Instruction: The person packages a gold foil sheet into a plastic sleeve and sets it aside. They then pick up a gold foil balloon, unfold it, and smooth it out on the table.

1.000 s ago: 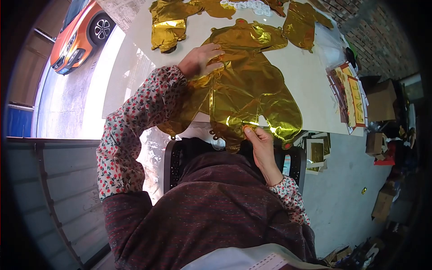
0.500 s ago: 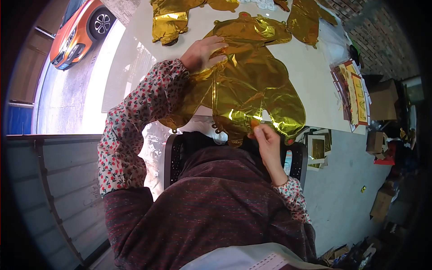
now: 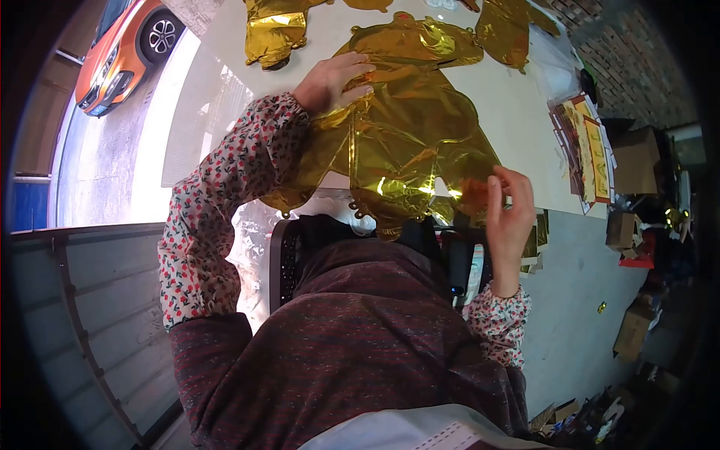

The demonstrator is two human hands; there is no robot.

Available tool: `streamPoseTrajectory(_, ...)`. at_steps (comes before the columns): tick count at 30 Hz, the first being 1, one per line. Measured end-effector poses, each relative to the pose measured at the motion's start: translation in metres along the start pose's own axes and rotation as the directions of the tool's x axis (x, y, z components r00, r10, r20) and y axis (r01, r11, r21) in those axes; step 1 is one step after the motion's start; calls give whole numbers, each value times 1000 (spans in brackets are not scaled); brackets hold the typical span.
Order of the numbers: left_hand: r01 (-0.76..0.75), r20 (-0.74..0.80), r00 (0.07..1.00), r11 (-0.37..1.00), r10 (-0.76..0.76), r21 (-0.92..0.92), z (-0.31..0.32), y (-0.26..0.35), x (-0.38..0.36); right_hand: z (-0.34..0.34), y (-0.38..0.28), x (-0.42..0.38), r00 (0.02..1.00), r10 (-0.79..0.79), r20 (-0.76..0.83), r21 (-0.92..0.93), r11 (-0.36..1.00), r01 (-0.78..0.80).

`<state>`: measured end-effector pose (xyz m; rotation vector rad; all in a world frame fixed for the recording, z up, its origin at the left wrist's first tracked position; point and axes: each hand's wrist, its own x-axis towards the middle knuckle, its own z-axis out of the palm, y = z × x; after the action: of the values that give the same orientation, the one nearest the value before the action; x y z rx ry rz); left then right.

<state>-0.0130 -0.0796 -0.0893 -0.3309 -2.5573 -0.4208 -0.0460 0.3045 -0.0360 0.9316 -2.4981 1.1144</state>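
A flat, uninflated gold foil balloon, shiny and creased, lies on the pale table and hangs partly over its near edge. Small looped tabs show along its rim. My left hand rests on the upper left of the foil with its fingers stretched out. At the lower right lobe is my right hand, thumb up and fingers bent, with a gap between them. It is beside the foil's edge, and whether it touches is hard to see. An orange reflection shows in the foil next to it.
More gold foil pieces lie at the table's far side, with another gold foil piece at the far right. Printed cards are stacked on the table's right side. Cardboard boxes stand beyond. An orange car is outside, left.
My right hand has let go of the foil's lower edge and moved right, to the lobe's outer side. My left hand stays on the foil. The view has shifted slightly.
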Motion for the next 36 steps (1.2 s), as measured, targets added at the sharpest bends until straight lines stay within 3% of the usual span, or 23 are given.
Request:
streamPoseTrajectory(1, 2, 5, 1000, 1000, -2, 4, -1, 1, 0, -2, 2, 2, 990, 129, 63, 76, 988, -134)
streamPoseTrajectory(4, 4, 22, 1000, 1000, -4, -5, -2, 1, 0, 9, 12, 6, 996, 51, 74, 56, 997, -55)
streamPoseTrajectory(5, 9, 27, 1000, 1000, -9, -4, -2, 1, -1, 11, 10, 7, 985, 133, 111, 83, 986, -143)
streamPoseTrajectory(8, 13, 28, 1000, 1000, -13, 11, -4, 2, 0, 19, 7, 19, 985, -24, 170, 40, 999, 18)
streamPoseTrajectory(12, 16, 39, 999, 999, -17, 29, -5, 4, 0, 29, -8, 21, 916, -251, 312, 84, 968, 236)
streamPoseTrajectory(36, 61, 98, 993, 998, -62, 12, -10, -1, -3, 38, -15, 12, 920, -275, 280, 89, 961, 260)
